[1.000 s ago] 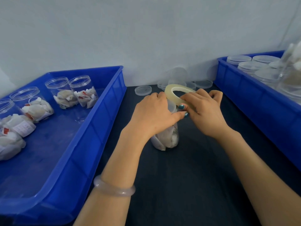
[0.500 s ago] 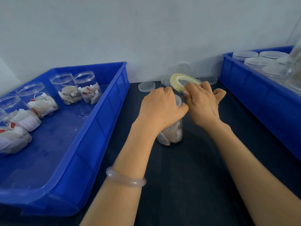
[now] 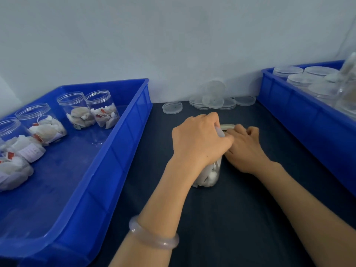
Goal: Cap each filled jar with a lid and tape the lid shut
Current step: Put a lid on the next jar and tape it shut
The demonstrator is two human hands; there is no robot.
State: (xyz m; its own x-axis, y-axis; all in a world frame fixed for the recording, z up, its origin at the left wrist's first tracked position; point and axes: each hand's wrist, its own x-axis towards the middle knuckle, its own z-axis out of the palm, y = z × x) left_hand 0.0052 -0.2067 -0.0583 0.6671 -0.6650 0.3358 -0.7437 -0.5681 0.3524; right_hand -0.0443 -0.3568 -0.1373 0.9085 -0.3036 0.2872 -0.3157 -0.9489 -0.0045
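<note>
Your left hand (image 3: 200, 139) curled its fingers over the jar (image 3: 210, 174) standing beneath them; your right hand (image 3: 244, 149) gripped the tape roll (image 3: 228, 125) in curled fingers, just beside your left fingertips.

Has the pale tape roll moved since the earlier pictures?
Yes. The pale tape roll has dropped: it was level with the clear round plastic lids by the wall, now below them.

Dark table with two blue bins, loose lids and a jar
The table (image 3: 240, 218) carries a left bin (image 3: 107, 157) along its left side and a right bin (image 3: 308, 120) at its right edge, well apart. At the back by the wall lies a heap of clear lids (image 3: 212, 102), one lid (image 3: 172, 107) just left of it. A filled jar (image 3: 209, 176) stands mid-table
</note>
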